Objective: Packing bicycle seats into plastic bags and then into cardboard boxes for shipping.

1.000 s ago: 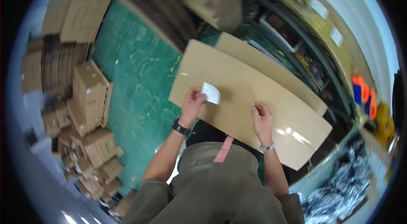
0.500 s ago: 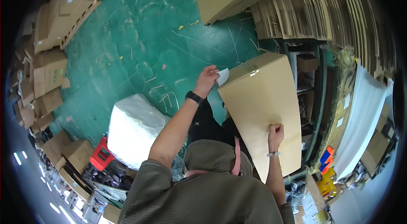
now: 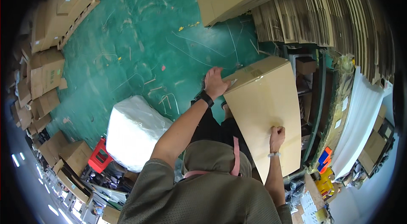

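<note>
A large brown cardboard box (image 3: 265, 109) lies in front of me, to the right of my body. At its far left corner is my left hand (image 3: 215, 83), its fingers stretched out and its thumb side against the box's narrow end. A sliver of a white label (image 3: 233, 82) shows beside the thumb, against that end; the hand hides the rest. Over the box's broad top face, towards the near right, my right hand (image 3: 277, 138) is closed with its fingertips bunched. Whatever it may hold is too small to make out. Clear tape (image 3: 261, 76) shines along the box's far edge.
A bulky white plastic-wrapped bundle (image 3: 133, 133) stands on the green floor (image 3: 140, 46) at my left, beside a red plastic crate (image 3: 100, 156). Flat cardboard sheets (image 3: 296, 16) are stacked at far right above a shelf (image 3: 306, 67). Boxes (image 3: 46, 71) line the left side.
My left hand has moved slightly right and nearer, going from a pinch on the white label to outstretched fingers at the box's end. The right hand has barely shifted and stays closed.
</note>
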A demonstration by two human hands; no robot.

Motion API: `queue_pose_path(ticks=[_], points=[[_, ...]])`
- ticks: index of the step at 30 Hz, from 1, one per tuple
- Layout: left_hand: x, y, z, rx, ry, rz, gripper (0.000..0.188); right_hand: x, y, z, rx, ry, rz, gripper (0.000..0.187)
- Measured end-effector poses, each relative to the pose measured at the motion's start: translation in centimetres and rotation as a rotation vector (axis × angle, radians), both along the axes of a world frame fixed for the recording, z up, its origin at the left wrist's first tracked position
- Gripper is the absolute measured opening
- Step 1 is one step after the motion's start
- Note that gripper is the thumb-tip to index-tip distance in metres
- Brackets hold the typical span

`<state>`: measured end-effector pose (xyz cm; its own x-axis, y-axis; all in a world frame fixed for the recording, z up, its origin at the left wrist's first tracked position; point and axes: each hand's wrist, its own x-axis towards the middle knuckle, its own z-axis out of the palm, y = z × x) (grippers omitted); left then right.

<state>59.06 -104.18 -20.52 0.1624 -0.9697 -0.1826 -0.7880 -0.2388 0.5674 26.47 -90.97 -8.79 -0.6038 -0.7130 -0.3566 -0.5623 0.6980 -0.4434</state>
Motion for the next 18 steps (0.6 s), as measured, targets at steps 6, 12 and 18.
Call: queue_pose_path(ticks=[6,12,18], points=[[-1.7,-0.6,7.1,0.323,0.566,-0.366,0.047,-1.6,1.6,-2.4,0.076,0.148,0.121,0.020],[-5.9,-1.0,11.7,0.432,0.369,-0.374,0.069,-7.1,5.7,-0.9,-0.187,-0.249,-0.017,0.028],[-3.8,-3.0,13.6,0.781,0.453,-0.326,0.091,-28.6,23.2,-2.2,0.054,0.597,-0.471,0.062]])
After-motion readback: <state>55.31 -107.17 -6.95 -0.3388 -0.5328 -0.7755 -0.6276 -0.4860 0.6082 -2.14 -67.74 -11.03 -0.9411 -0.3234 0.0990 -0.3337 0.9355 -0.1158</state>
